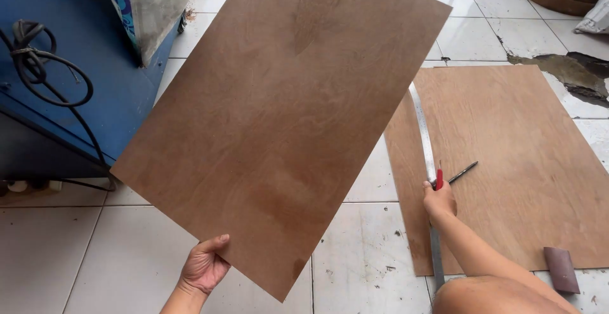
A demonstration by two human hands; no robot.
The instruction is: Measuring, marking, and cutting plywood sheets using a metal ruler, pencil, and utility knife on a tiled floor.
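Left hand [204,266] fingers grip a smooth rectangular plywood sheet [279,117]; right hand [439,198] seemingly clasps a red-handled tool [439,179].

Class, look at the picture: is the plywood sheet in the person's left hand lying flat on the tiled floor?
No: the left hand grips the plywood sheet by its lower edge and holds it lifted above the tiled floor.

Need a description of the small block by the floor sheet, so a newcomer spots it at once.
Start at the plywood sheet lying flat on the white tiled floor, right of the sheet held up by the left hand. Follow its near edge to the right corner. The small block lies there across the edge: short, dull purplish brown, unlike the long metal ruler and thin dark pencil.
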